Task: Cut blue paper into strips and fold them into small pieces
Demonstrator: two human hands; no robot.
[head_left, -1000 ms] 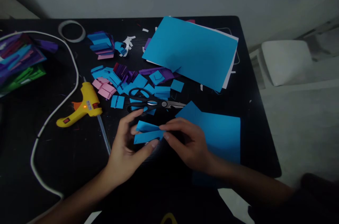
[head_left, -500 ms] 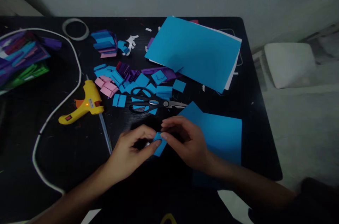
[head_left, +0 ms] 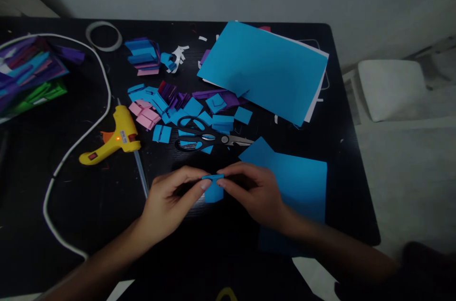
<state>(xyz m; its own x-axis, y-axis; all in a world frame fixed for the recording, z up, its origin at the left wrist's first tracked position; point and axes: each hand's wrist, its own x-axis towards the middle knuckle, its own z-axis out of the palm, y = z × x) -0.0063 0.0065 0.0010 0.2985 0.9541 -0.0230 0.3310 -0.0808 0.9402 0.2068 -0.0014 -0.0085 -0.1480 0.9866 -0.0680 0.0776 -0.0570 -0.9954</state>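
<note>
Small blue piece: in the head view, the small blue piece [head_left: 213, 193] is in front of me, above the near part of the worktop [head_left: 114, 225]; its far edge looks folded into a narrow strip, its near part flat.
My left hand: thumb and fingers of my left hand [head_left: 174, 199] pinch the left end of that strip.
My right hand: my right hand [head_left: 254, 192] pinches the right end, the two grips close together.
Folded already: pink pieces [head_left: 145, 114], dark purple pieces [head_left: 174, 96] and a creased blue piece [head_left: 162, 134] lie beyond my hands, so I judge a good share of the folding done.
Stacked already: a blue, purple and pink stack [head_left: 144, 56] is set further back.
Still flat: a blue square [head_left: 243, 115] shows no crease that I can make out.
Still large: the upper blue sheet [head_left: 265, 70] and the lower blue sheet [head_left: 302, 184] remain as broad sheets.
Scissors: the scissors [head_left: 224, 139] lie unheld among the pieces.
Glue gun: the glue gun [head_left: 124, 132] lies left, its light glowing; I see no glue on my piece.
</note>
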